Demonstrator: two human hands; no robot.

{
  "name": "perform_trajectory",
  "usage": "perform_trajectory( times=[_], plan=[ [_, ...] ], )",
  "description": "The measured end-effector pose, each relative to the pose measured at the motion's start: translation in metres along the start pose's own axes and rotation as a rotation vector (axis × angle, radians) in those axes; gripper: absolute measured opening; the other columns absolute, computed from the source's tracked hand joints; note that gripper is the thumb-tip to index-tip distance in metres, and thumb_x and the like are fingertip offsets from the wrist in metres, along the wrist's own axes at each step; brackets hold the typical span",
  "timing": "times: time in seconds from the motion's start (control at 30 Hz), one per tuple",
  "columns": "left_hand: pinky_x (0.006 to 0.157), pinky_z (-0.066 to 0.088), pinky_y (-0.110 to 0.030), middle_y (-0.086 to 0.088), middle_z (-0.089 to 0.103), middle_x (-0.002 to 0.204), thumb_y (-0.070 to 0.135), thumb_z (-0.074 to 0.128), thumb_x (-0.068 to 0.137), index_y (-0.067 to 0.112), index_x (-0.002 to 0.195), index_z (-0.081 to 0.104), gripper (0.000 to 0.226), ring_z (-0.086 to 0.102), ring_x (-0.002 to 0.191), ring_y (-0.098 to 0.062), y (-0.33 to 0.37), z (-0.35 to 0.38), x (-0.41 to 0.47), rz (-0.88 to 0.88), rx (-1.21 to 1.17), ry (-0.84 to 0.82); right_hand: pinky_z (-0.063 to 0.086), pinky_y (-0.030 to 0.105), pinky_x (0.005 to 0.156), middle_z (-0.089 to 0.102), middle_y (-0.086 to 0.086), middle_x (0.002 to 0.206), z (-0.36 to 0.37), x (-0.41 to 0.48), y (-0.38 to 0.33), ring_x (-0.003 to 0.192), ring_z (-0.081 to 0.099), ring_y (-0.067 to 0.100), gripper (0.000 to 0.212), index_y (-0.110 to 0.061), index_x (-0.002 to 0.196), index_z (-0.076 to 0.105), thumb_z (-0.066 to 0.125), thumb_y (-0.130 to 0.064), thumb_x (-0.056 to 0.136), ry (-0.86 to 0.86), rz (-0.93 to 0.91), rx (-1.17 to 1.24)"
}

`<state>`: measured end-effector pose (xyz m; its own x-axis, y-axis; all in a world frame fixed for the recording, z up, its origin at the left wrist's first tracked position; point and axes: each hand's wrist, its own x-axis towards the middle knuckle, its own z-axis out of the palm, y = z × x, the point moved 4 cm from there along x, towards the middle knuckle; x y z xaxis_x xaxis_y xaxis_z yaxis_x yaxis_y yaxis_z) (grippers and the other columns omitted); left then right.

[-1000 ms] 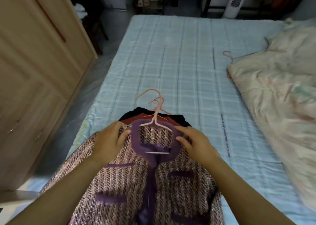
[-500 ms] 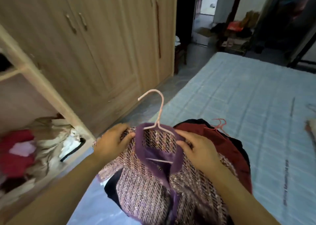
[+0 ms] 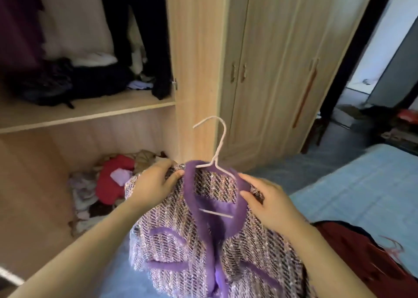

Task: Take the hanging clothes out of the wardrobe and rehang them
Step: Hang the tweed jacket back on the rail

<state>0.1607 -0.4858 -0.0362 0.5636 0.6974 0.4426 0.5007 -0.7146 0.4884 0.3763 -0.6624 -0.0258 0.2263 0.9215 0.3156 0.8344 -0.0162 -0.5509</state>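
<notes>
Both hands hold a purple-trimmed tweed jacket (image 3: 203, 241) up by its shoulders, in front of the open wardrobe (image 3: 194, 60). The left hand (image 3: 153, 184) pinches the left shoulder, and the right hand (image 3: 269, 205) grips the right shoulder at the collar. A pale wire hanger (image 3: 216, 148) sits inside the jacket with its hook pointing up. A dark red garment (image 3: 352, 250) lies on the blue bed (image 3: 366, 184) to the right.

The left hand (image 3: 156, 182), right hand (image 3: 269, 205) and forearms (image 3: 90, 241) are bare.
</notes>
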Motion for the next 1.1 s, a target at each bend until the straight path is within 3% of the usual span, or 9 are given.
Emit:
perform_trajectory(
  times=[0.13, 0.23, 0.43, 0.53, 0.6, 0.7, 0.8, 0.97, 1.1],
  plan=[
    [0.068, 0.043, -0.034, -0.007, 0.065, 0.093, 0.065, 0.033, 0.079, 0.012, 0.100, 0.060, 0.063, 0.061, 0.086, -0.029, -0.052, -0.067, -0.003, -0.012, 0.061, 0.077, 0.035, 0.003, 0.067, 0.054, -0.017, 0.090, 0.039, 0.042, -0.045, 0.076, 0.053, -0.008, 0.043, -0.025, 0.126, 0.057, 0.062, -0.008, 0.087, -0.055, -0.033, 0.045],
    [0.065, 0.039, -0.032, -0.006, 0.064, 0.090, 0.064, 0.034, 0.080, 0.013, 0.097, 0.060, 0.060, 0.061, 0.084, -0.029, -0.083, -0.109, 0.002, -0.031, 0.112, 0.140, 0.039, 0.002, 0.074, 0.058, -0.020, 0.095, 0.063, 0.077, -0.082, 0.085, 0.057, -0.006, 0.042, -0.027, 0.124, 0.059, 0.064, -0.009, 0.086, -0.003, -0.046, 0.094],
    [0.065, 0.036, -0.034, -0.002, 0.060, 0.084, 0.057, 0.044, 0.082, 0.015, 0.089, 0.055, 0.043, 0.058, 0.083, -0.029, -0.137, -0.189, 0.041, -0.102, 0.147, 0.249, 0.045, 0.036, 0.100, 0.059, -0.012, 0.123, 0.090, 0.176, -0.149, 0.116, 0.053, 0.008, 0.038, -0.029, 0.125, 0.058, 0.062, -0.021, 0.088, 0.003, -0.155, 0.115],
    [0.065, 0.038, -0.036, -0.002, 0.058, 0.082, 0.053, 0.047, 0.083, 0.014, 0.087, 0.053, 0.040, 0.057, 0.081, -0.029, -0.164, -0.215, 0.068, -0.140, 0.143, 0.284, 0.041, 0.041, 0.104, 0.052, -0.012, 0.132, 0.103, 0.230, -0.173, 0.123, 0.048, 0.011, 0.039, -0.033, 0.128, 0.053, 0.058, -0.026, 0.090, -0.023, -0.175, 0.072],
    [0.070, 0.041, -0.035, -0.003, 0.063, 0.091, 0.054, 0.043, 0.081, 0.014, 0.097, 0.059, 0.046, 0.058, 0.086, -0.026, -0.183, -0.227, 0.087, -0.157, 0.171, 0.320, 0.041, 0.032, 0.102, 0.052, -0.014, 0.130, 0.112, 0.264, -0.186, 0.121, 0.048, 0.009, 0.038, -0.031, 0.129, 0.053, 0.057, -0.024, 0.091, -0.013, -0.224, 0.072],
    [0.070, 0.041, -0.032, 0.002, 0.065, 0.097, 0.049, 0.052, 0.089, 0.019, 0.104, 0.060, 0.035, 0.059, 0.087, -0.020, -0.214, -0.240, 0.123, -0.161, 0.179, 0.389, 0.033, 0.008, 0.091, 0.049, -0.020, 0.118, 0.121, 0.317, -0.198, 0.112, 0.046, 0.001, 0.036, -0.027, 0.128, 0.054, 0.055, -0.023, 0.092, 0.034, -0.294, 0.050],
    [0.072, 0.045, -0.035, 0.005, 0.064, 0.095, 0.046, 0.054, 0.090, 0.023, 0.103, 0.060, 0.027, 0.059, 0.085, -0.017, -0.243, -0.255, 0.174, -0.155, 0.196, 0.433, 0.036, 0.017, 0.089, 0.053, -0.016, 0.113, 0.124, 0.379, -0.208, 0.106, 0.049, 0.003, 0.036, -0.024, 0.128, 0.056, 0.055, -0.025, 0.092, 0.099, -0.369, 0.036],
    [0.075, 0.047, -0.042, 0.006, 0.061, 0.092, 0.068, 0.032, 0.079, 0.023, 0.095, 0.058, 0.055, 0.058, 0.086, -0.017, -0.280, -0.289, 0.279, -0.108, 0.224, 0.468, 0.042, 0.020, 0.089, 0.063, -0.011, 0.114, 0.111, 0.501, -0.224, 0.103, 0.057, 0.006, 0.036, -0.024, 0.122, 0.061, 0.063, -0.027, 0.087, 0.169, -0.427, 0.043],
    [0.077, 0.047, -0.038, 0.008, 0.058, 0.090, 0.067, 0.032, 0.079, 0.027, 0.095, 0.057, 0.050, 0.058, 0.088, -0.015, -0.300, -0.319, 0.359, -0.024, 0.227, 0.524, 0.051, 0.033, 0.087, 0.067, -0.009, 0.108, 0.088, 0.585, -0.242, 0.099, 0.062, 0.011, 0.033, -0.025, 0.116, 0.066, 0.066, -0.030, 0.083, 0.282, -0.487, 0.048]
  ],
)
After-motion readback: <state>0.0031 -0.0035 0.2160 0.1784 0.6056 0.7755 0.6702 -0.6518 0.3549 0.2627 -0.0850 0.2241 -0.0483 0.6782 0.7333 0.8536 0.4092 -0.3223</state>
